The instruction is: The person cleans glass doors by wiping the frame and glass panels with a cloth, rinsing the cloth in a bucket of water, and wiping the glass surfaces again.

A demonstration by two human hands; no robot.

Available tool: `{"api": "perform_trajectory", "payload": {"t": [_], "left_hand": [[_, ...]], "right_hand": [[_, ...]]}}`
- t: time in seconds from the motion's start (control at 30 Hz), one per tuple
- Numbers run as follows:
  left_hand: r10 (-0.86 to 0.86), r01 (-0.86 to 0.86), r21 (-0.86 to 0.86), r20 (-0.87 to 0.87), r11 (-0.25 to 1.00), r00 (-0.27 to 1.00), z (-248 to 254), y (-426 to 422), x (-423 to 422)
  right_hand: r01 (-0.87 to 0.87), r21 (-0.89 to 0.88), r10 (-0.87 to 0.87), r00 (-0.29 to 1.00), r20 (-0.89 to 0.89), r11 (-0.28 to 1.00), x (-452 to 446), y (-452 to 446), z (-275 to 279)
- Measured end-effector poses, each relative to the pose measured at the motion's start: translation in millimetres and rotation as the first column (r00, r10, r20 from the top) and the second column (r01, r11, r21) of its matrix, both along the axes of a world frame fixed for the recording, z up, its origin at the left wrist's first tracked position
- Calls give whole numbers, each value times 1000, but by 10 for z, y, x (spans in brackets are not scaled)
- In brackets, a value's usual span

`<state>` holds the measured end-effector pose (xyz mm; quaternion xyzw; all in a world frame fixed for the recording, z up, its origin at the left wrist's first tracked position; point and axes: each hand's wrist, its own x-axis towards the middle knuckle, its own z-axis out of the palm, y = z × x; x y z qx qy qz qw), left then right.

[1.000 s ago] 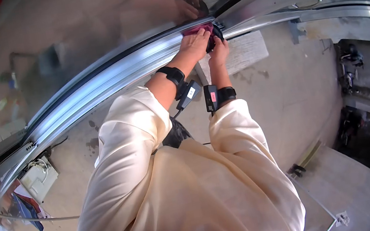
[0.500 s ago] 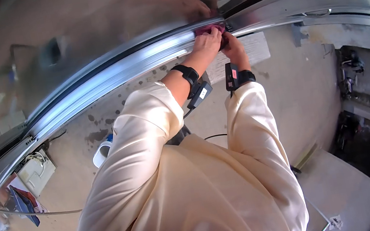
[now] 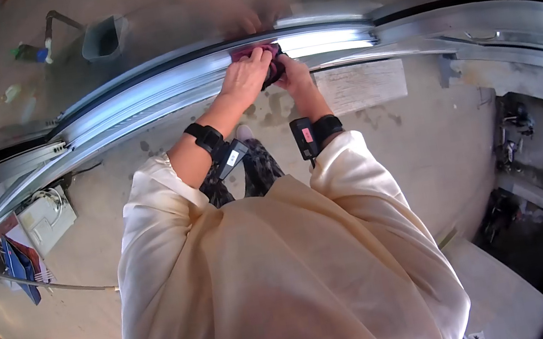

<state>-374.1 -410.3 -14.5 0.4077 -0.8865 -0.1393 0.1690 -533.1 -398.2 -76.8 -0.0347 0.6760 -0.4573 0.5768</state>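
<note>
A dark red cloth (image 3: 277,61) with black parts is bunched against a shiny metal rail (image 3: 150,89) at the foot of a glossy panel (image 3: 187,11). My left hand (image 3: 247,76) presses over the cloth, its fingers bent and closed on it. Close beside it, my right hand (image 3: 295,73) grips the cloth's right side, with some fingers hidden behind the bunched fabric. Both wrists wear black straps with small boxes. Blurred reflections of the hands show in the panel above.
Below the rail lies a pale rectangular slab (image 3: 361,85) on the concrete floor (image 3: 394,170). At left are a white box-like appliance (image 3: 50,221) and a blue folder-like item (image 3: 19,269). A grey bucket (image 3: 104,38) shows in the panel. A dark recess (image 3: 522,228) is at right.
Both hands and the cloth have moved left along the rail, away from the corner joint. The view has shifted too, and my legs and one shoe now show below.
</note>
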Motion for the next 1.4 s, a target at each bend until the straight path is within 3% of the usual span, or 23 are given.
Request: {"api": "perform_trajectory", "payload": {"t": [0.17,0.3,0.5,0.6,0.63,0.73,0.8,0.83,0.9,0.93,0.97,1.03,1.07,1.1,1.17,1.2,1.23,1.27,1.33,1.37,1.4], "left_hand": [[125,-127,18,77,992,989,15,129,952],[244,-244,7,-1,970,970,-14,190,1498],[406,-410,-6,-130,912,905,-59,350,2236],[576,-575,54,-131,817,807,-2,452,2572],[587,-586,48,-125,809,800,25,531,2680],[691,-680,122,-155,723,706,43,955,3061],[743,-473,578,-445,665,500,-177,1346,3259],[754,-489,579,-435,653,493,-173,1508,3255],[814,-208,788,-551,580,186,-134,1742,3245],[857,-60,855,-512,515,62,-104,1797,3257],[859,-69,857,-508,511,59,-93,1813,3288],[809,389,710,-508,587,-295,-27,1827,3310],[775,422,652,-493,630,-395,13,1843,3312],[775,420,653,-491,630,-398,51,1813,3306],[856,224,867,-338,444,-391,45,1717,3282],[879,223,888,-306,401,-365,-96,1691,3288],[880,224,889,-304,400,-365,-160,1668,3296],[891,210,904,-285,373,-353,-224,1637,3308],[903,201,917,-264,344,-340,-400,1575,3331],[907,30,956,-266,291,-326,-511,1533,3363],[913,-143,963,-263,229,-313,-595,1501,3394]], "right_hand": [[-132,29,134,989,-60,991,1060,20,178],[-186,11,187,978,-90,982,1755,55,295],[-320,17,317,944,89,947,2489,36,159],[-383,-42,379,883,276,923,2838,102,92],[-395,-45,391,876,283,917,2892,141,96],[-570,-288,635,729,256,770,3040,387,81],[-613,-317,690,641,335,723,3003,516,163],[-644,-343,726,557,402,684,2987,595,251],[-663,-351,735,479,480,661,3017,669,423],[-672,-347,742,485,463,655,3057,694,478],[-678,-339,747,494,445,652,3097,714,530],[-677,-393,775,466,426,623,3196,660,575],[-732,-401,835,480,269,550,3208,605,561],[-785,-395,872,477,106,477,3223,559,540],[-782,-445,884,466,49,437,3272,552,329],[-809,-483,860,473,-194,336,3311,546,191],[-838,-495,776,465,-427,230,3342,540,181],[-838,-494,774,466,-428,231,3332,521,178],[-974,-202,455,228,-861,104,3329,503,366],[-974,-201,454,227,-861,107,3358,480,335],[-915,-242,637,399,-660,322,3405,445,272]]}}
